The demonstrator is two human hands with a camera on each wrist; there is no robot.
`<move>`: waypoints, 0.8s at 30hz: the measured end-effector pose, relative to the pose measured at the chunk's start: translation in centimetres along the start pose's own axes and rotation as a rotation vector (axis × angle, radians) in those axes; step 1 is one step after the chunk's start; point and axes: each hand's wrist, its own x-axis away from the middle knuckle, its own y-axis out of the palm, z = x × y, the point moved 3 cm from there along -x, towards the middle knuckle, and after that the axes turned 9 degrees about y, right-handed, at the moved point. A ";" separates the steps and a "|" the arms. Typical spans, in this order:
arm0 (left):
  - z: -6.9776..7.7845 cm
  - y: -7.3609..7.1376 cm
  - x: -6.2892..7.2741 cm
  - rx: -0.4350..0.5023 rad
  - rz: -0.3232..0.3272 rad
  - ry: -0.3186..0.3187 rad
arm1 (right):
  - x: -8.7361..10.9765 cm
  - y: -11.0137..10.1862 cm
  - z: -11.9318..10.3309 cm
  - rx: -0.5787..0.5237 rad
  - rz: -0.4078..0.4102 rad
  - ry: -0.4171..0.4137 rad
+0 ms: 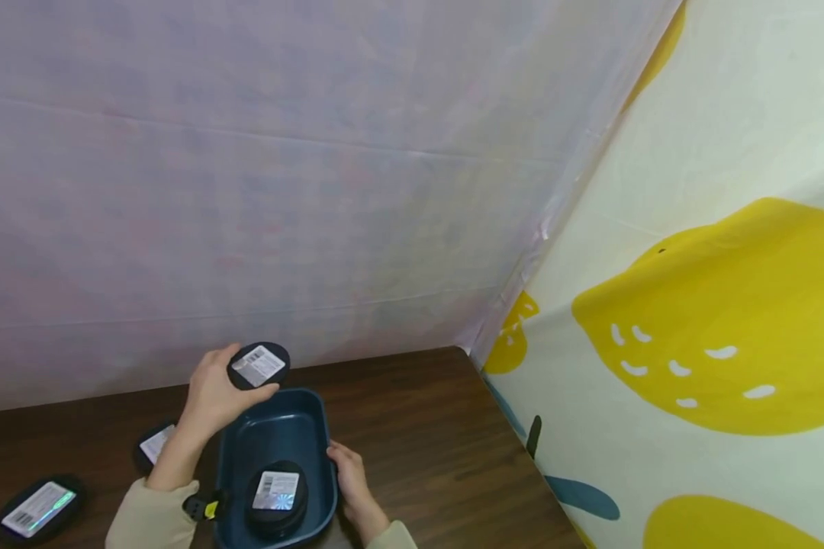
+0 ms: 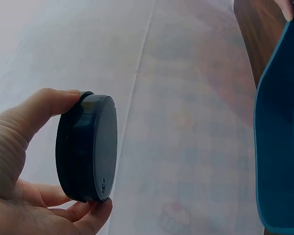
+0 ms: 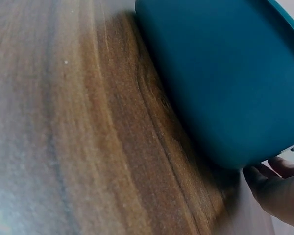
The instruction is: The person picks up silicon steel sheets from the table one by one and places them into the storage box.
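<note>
My left hand (image 1: pixel 214 393) holds a flat round black container (image 1: pixel 279 357) by its edge, above the far end of a deep blue tray (image 1: pixel 231 457). A white barcode label covers part of the container's face in the head view; the left wrist view shows its smooth side, with the thumb on top and fingers below. My right hand (image 1: pixel 352 484) grips the tray's right side, its fingers curled at the wall in the right wrist view. Inside the tray's near end sits a labelled black container (image 1: pixel 275 492), seemingly stacked on another.
Two more labelled black containers lie on the brown wooden table (image 1: pixel 412 427) to the left: one (image 1: pixel 39 509) near the front, another (image 1: pixel 152 446) partly hidden behind my left forearm. A pale cloth (image 1: pixel 281 191) hangs behind the table, and a lemon-print cloth (image 1: pixel 714 320) on the right.
</note>
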 end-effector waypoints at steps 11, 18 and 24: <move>-0.6 1.9 0.1 -0.007 -0.058 0.007 | 0.0 0.0 0.1 -0.004 -0.010 -0.011; -1.6 3.1 0.2 -0.012 -0.081 -0.001 | 0.3 0.2 -0.1 0.008 -0.013 -0.021; -2.9 4.6 0.3 -0.012 -0.103 -0.013 | 0.4 0.0 -0.2 0.025 -0.006 -0.022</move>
